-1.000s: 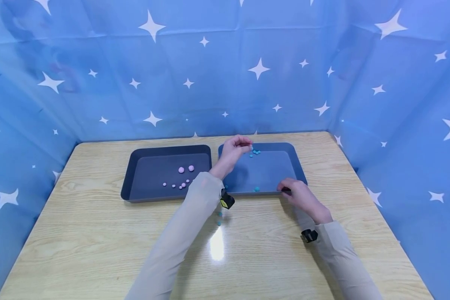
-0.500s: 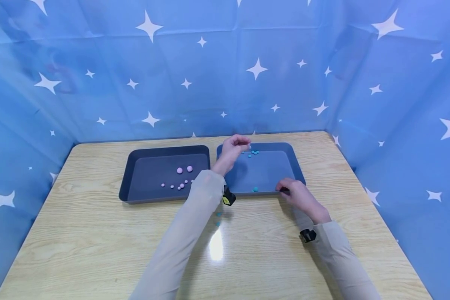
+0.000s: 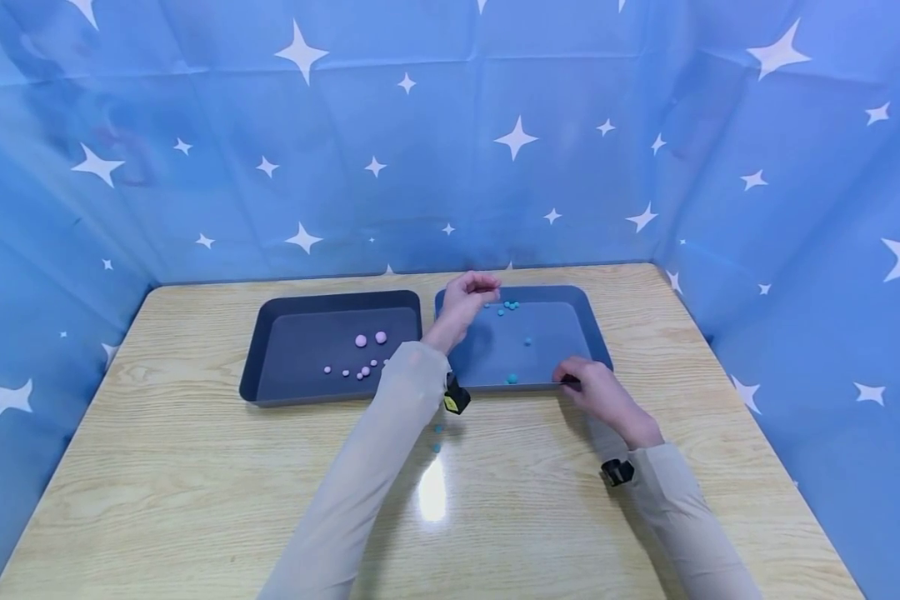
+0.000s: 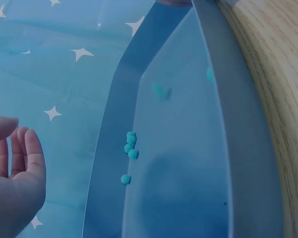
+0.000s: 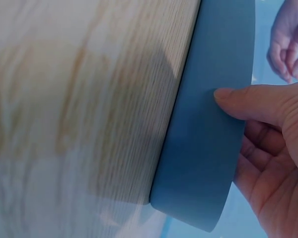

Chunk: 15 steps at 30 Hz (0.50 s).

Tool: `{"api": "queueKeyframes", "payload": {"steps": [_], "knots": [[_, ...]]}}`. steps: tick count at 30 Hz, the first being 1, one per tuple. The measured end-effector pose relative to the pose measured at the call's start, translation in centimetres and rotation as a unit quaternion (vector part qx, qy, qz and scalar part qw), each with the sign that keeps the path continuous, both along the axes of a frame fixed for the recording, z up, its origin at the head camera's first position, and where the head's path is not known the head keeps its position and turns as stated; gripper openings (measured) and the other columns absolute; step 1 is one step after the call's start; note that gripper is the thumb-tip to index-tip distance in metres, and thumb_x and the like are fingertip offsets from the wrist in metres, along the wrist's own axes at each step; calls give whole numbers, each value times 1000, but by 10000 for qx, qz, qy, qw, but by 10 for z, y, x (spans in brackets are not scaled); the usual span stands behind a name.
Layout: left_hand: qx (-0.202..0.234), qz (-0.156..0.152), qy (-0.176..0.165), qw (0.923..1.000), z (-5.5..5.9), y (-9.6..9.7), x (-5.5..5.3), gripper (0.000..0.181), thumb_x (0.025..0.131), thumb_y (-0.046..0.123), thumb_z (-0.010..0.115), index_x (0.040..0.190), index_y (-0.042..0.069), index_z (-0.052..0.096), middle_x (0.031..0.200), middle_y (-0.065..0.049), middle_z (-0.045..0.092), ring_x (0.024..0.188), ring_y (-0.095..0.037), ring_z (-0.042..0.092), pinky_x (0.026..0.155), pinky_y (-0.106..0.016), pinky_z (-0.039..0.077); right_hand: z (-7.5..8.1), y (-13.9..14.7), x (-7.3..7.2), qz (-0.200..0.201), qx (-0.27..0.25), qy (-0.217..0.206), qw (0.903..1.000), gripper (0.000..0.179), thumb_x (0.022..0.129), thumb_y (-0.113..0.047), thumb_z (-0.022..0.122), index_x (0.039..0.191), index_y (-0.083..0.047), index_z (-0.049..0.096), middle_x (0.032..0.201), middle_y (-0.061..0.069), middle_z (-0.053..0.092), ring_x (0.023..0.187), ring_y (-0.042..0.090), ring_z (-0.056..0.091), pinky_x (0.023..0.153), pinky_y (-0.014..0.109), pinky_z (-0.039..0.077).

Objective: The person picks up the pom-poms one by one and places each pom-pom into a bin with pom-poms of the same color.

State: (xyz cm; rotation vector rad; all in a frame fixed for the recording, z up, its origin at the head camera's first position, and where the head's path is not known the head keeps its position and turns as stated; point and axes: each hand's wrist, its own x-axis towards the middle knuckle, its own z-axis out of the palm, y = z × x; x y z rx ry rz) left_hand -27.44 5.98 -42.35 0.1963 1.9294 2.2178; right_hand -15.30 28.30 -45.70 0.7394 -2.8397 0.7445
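Note:
Over the left part of the blue-grey tray (image 3: pixel 547 342) hovers my left hand (image 3: pixel 459 310). In the left wrist view its fingers (image 4: pixel 36 153) are bent, with the thumb close to the fingertips and nothing seen between them. A small teal ball (image 3: pixel 527 342) is on the tray floor, blurred in the left wrist view. Several more teal balls (image 4: pixel 131 140) lie along the far wall, and a larger teal ball (image 3: pixel 512 378) lies by the front wall. My right hand (image 5: pixel 275 134) pinches the tray's front rim, thumb outside and fingers inside.
Left of this tray stands a dark tray (image 3: pixel 292 358) holding several pink balls (image 3: pixel 361 341) of different sizes. Two teal balls (image 3: pixel 437 448) lie on the wooden table (image 3: pixel 157 467) beside my left forearm. A blue starred curtain (image 3: pixel 450 167) hangs behind and at both sides.
A teal ball now shows on the middle of the blue-grey tray's floor, and the pale spot at my left fingertips is gone. Both hands stay nearly where they were.

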Motion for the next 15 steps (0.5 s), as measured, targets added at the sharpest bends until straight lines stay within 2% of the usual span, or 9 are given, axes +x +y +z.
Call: {"api": "queueKeyframes", "payload": {"steps": [5, 8, 12, 15], "knots": [[23, -20, 42, 10000, 0, -4, 3, 23, 86, -3, 62, 108, -7, 60, 97, -6, 64, 92, -19, 61, 94, -43, 46, -1, 1, 0, -32, 16, -61, 10000, 17, 75, 12, 68, 84, -3, 66, 85, 7, 64, 82, 25, 62, 71, 40, 53], [-43, -37, 76, 10000, 1, -6, 6, 18, 85, -2, 63, 103, -4, 62, 94, -3, 64, 90, -17, 61, 92, -40, 48, -2, 1, -1, -15, 7, -40, 10000, 18, 75, 12, 69, 84, -3, 66, 84, 7, 64, 83, 25, 63, 71, 40, 53], [-90, -46, 95, 9999, 3, -9, 11, 12, 85, -1, 64, 97, 3, 64, 97, -9, 65, 88, -15, 61, 87, -32, 50, -2, 2, -1, 4, -14, -31, 10000, 18, 75, 12, 68, 84, -3, 66, 83, 7, 64, 81, 24, 63, 70, 39, 53], [-36, -106, 137, 9998, 4, -12, 15, 13, 85, -2, 63, 96, 4, 64, 100, -13, 65, 88, -14, 61, 84, -26, 51, -3, 1, -1, 4, -25, -45, 10000, 17, 76, 12, 68, 84, -3, 66, 84, 7, 64, 80, 24, 62, 70, 39, 53]]}}
